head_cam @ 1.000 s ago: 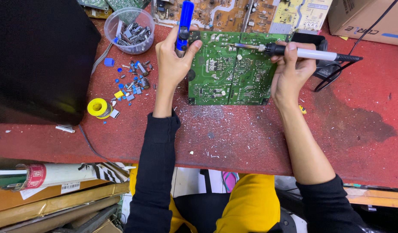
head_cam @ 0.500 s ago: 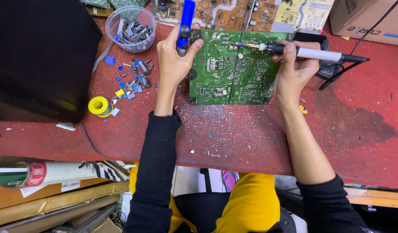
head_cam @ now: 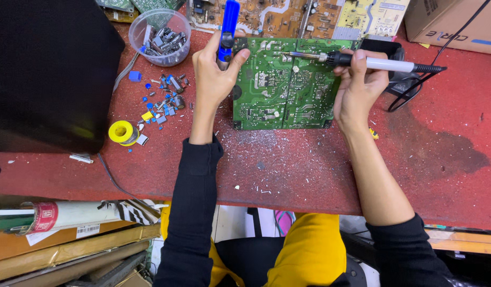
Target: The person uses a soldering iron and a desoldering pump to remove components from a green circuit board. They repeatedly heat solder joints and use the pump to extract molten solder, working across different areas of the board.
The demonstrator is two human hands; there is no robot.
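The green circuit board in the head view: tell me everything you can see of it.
The green circuit board lies flat on the red worktop, solder side up, roughly square, covered in pale traces and silvery solder points. The left hand, holding a blue desoldering pump, rests at its left edge. The right hand rests on its right edge and holds a soldering iron whose metal tip reaches over the board's upper middle; whether it touches cannot be told. Solder crumbs litter the worktop just below.

We see bare red bench (head_cam: 288, 170) below the board (head_cam: 283, 85), while loose parts (head_cam: 163, 101), a solder reel (head_cam: 122, 132) and a black box (head_cam: 48, 69) crowd the left
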